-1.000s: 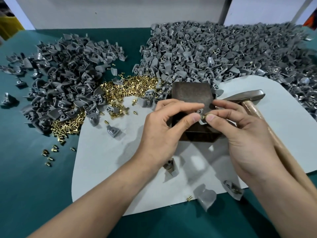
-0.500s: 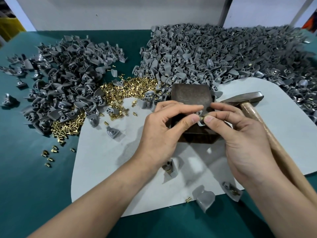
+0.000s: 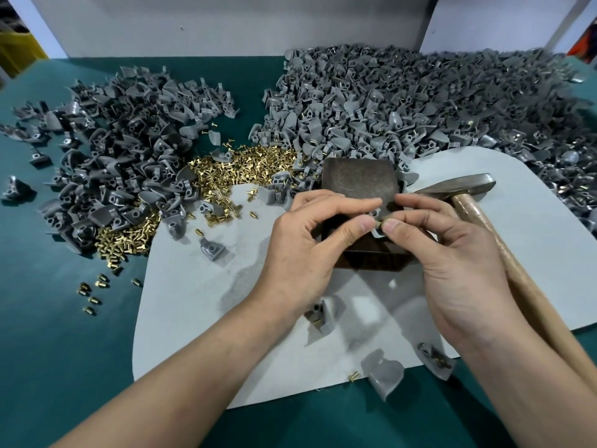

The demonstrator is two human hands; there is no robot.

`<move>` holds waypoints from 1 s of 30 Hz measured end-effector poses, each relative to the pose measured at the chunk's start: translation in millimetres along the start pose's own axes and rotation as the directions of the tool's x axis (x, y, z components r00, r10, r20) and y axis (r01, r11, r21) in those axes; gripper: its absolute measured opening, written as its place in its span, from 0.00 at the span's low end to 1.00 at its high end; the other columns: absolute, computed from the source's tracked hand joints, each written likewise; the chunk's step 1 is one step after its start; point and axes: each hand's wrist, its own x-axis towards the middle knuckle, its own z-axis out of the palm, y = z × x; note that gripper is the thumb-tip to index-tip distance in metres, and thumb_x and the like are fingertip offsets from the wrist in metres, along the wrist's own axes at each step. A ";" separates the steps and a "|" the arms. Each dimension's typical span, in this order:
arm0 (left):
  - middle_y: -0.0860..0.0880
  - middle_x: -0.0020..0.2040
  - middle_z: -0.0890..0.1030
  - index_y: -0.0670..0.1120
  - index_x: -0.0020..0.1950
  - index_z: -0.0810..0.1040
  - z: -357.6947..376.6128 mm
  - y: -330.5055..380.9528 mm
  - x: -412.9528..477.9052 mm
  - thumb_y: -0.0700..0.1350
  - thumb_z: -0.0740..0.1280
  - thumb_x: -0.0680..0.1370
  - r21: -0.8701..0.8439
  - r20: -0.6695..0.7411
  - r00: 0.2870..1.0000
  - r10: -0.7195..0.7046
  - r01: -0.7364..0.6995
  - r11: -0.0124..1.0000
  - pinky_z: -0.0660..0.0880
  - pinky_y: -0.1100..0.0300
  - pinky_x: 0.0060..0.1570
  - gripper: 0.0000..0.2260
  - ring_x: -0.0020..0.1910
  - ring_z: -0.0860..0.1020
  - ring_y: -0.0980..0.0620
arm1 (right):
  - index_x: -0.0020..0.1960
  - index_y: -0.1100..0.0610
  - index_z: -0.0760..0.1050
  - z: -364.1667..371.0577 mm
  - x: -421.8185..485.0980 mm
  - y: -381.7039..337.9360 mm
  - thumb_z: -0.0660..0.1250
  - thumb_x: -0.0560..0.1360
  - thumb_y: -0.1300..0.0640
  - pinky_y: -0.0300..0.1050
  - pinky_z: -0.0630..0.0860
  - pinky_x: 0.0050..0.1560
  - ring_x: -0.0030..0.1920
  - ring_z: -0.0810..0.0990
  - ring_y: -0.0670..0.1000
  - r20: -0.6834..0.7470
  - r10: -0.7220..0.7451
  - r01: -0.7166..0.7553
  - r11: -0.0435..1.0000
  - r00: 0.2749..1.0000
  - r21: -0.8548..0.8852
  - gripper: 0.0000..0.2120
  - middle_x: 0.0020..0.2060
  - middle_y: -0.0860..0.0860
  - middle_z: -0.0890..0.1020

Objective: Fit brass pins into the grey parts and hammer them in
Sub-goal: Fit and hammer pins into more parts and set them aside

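1. Fingers on both hands are meeting right over the dark metal block (image 3: pixel 358 182): the left hand (image 3: pixel 310 250) is pinching a small grey part (image 3: pixel 377 228) between thumb and forefinger, with the part sitting just above the block's front edge.
2. Right hand (image 3: pixel 452 253) is pinching a brass pin (image 3: pixel 378 223) at its thumb and fingertip, and the pin is touching the grey part. Whether it's seated in a hole, can't tell, it's too tiny and half covered.
3. Hammer (image 3: pixel 465 189) is lying on the pale mat (image 3: pixel 193 286) beside the right hand, head next to the block, wooden handle running under the right wrist toward the near right corner.
4. Loose brass pins are sitting in a big pile (image 3: pixel 245 166) behind and left of the block, spilling onto the green table (image 3: pixel 48 350).
5. Darker grey parts are heaping up at far left (image 3: pixel 122 150), and a much bigger, lighter heap (image 3: pixel 420 101) is filling the far right.
6. A few stray grey pieces are lying on the mat near the wrists, one (image 3: pixel 384 373) hanging over the near edge.
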 end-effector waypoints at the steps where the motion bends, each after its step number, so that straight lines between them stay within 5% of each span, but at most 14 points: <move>1: 0.62 0.46 0.79 0.57 0.49 0.83 -0.1 -0.2 0.1 0.51 0.70 0.69 -0.002 0.001 1.000 -0.003 0.003 1.000 0.69 0.68 0.59 0.10 0.56 0.74 0.58 | 0.33 0.53 0.83 -0.3 0.1 -0.3 0.73 0.58 0.53 0.33 0.77 0.47 0.51 0.80 0.40 -0.002 0.003 -0.003 1.000 1.000 -0.002 0.05 0.53 0.47 0.80; 9: 0.58 0.48 0.80 0.58 0.49 0.83 -0.7 -0.5 0.2 0.51 0.70 0.69 0.007 0.003 1.000 0.000 0.000 1.000 0.68 0.69 0.58 0.10 0.56 0.74 0.59 | 0.34 0.54 0.82 -2.3 1.8 -0.2 0.73 0.66 0.63 0.34 0.78 0.49 0.52 0.80 0.41 0.003 0.018 -0.018 1.000 1.000 -0.025 0.05 0.53 0.47 0.80; 17: 0.66 0.45 0.79 0.57 0.48 0.83 -0.4 -0.9 0.6 0.51 0.70 0.69 -0.001 0.003 1.000 0.002 -0.002 1.000 0.69 0.68 0.59 0.09 0.56 0.74 0.59 | 0.32 0.52 0.83 -1.6 3.2 0.9 0.73 0.63 0.60 0.31 0.76 0.46 0.53 0.79 0.40 0.020 0.018 -0.018 1.000 1.000 -0.002 0.04 0.53 0.46 0.80; 25: 0.54 0.49 0.80 0.56 0.49 0.83 -0.5 0.8 0.6 0.50 0.70 0.68 -0.022 0.007 0.999 -0.032 0.032 0.999 0.69 0.69 0.59 0.10 0.56 0.74 0.59 | 0.32 0.52 0.83 -1.9 4.1 1.6 0.72 0.59 0.55 0.30 0.75 0.44 0.51 0.79 0.39 0.036 0.020 -0.020 1.000 0.999 0.012 0.02 0.52 0.46 0.80; 30: 0.56 0.47 0.80 0.54 0.51 0.83 0.4 1.6 0.7 0.49 0.70 0.69 -0.016 0.001 1.000 -0.020 0.020 1.000 0.69 0.69 0.58 0.11 0.56 0.75 0.57 | 0.31 0.53 0.82 -1.7 6.1 1.9 0.72 0.63 0.60 0.31 0.75 0.43 0.50 0.79 0.39 0.045 0.016 -0.017 1.000 0.999 0.004 0.03 0.52 0.47 0.79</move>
